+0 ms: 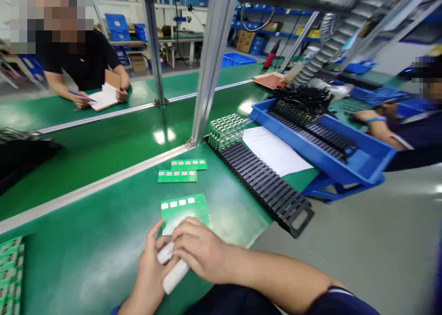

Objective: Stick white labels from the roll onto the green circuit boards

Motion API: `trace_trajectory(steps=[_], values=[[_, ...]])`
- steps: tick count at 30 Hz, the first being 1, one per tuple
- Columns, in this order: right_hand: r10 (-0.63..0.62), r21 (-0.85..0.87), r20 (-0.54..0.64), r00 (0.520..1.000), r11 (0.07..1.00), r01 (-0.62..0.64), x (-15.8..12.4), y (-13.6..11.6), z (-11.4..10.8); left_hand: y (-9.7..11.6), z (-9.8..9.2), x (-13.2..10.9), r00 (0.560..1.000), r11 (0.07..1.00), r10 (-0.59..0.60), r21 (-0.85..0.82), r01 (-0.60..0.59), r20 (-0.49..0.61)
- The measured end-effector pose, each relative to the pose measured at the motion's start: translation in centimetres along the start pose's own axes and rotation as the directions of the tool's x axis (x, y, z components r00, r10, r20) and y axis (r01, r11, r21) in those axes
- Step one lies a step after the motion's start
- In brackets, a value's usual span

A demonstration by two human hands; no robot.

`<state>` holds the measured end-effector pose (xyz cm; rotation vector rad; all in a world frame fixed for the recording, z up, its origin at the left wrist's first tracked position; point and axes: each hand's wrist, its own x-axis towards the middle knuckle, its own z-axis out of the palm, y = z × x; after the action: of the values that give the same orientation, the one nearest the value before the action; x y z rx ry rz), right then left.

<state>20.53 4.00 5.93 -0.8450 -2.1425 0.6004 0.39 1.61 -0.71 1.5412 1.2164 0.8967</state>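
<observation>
A white, smooth, bar-shaped object (177,275) is held between my two hands near the table's front edge; its kind does not show. My left hand (149,264) wraps it from the left, thumb side up. From the right, my right hand (202,248) closes over its upper part with bent fingers, hiding much of it. Just beyond the fingers lies a green circuit board panel (186,207) with a row of white labels, its near part covered by my hands. Two narrow green board strips (177,176) with white patches lie farther off.
Right of the boards, a black slotted rack (262,179) overhangs the table edge, with upright circuit boards (227,131) at its far end. A blue bin (366,160) and white paper (272,149) are beside it. Stacked boards (10,273) sit left. A metal post (214,61) rises ahead. Two other people sit nearby.
</observation>
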Motion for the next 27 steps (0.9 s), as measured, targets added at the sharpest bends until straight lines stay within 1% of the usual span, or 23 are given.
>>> trace_trajectory(steps=[2, 4, 6, 7, 9, 12, 16, 19, 23, 27], values=[[0.152, 0.042, -0.075, 0.985, 0.988, -0.150, 0.2, 2.2, -2.4, -0.4, -0.1, -0.2, 0.997, 0.996, 0.075, 0.051, -0.075, 0.003], [0.334, 0.058, -0.132, 0.933, 0.942, -0.330, 0.2, 5.1, -4.6, -0.4, 0.1, -0.2, 0.981, 0.972, 0.195, 0.137, -0.193, -0.001], [0.474, 0.069, -0.098, 0.875, 0.880, -0.469, 0.2, 7.9, -6.1, -0.1, 0.5, 0.1, 0.946, 0.920, 0.324, 0.230, -0.317, 0.005], [0.514, 0.070, -0.063, 0.855, 0.857, -0.510, 0.1, 9.0, -6.5, 0.1, 0.7, 0.3, 0.927, 0.891, 0.375, 0.270, -0.365, 0.016], [0.532, 0.072, 0.006, 0.847, 0.844, -0.531, -0.1, 10.4, -6.7, 0.4, 0.9, 0.8, 0.898, 0.843, 0.438, 0.325, -0.429, 0.049], [0.493, 0.077, 0.074, 0.867, 0.864, -0.498, -0.2, 10.9, -6.1, 0.2, 1.1, 1.3, 0.886, 0.816, 0.457, 0.361, -0.451, 0.073], [0.480, 0.019, 0.122, 0.869, 0.874, -0.486, -0.2, 10.6, -5.7, 0.1, 1.0, 1.3, 0.897, 0.827, 0.434, 0.358, -0.433, 0.082], [0.472, -0.016, 0.148, 0.869, 0.880, -0.475, -0.1, 10.6, -5.9, 0.5, 1.1, 1.4, 0.909, 0.839, 0.407, 0.357, -0.411, 0.089], [0.469, -0.038, 0.167, 0.867, 0.882, -0.470, 0.0, 10.7, -6.0, 1.2, 1.1, 1.7, 0.907, 0.835, 0.411, 0.361, -0.415, 0.091], [0.477, -0.055, 0.171, 0.862, 0.878, -0.475, 0.1, 10.6, -6.0, 1.3, 1.1, 1.7, 0.905, 0.835, 0.415, 0.357, -0.419, 0.090]])
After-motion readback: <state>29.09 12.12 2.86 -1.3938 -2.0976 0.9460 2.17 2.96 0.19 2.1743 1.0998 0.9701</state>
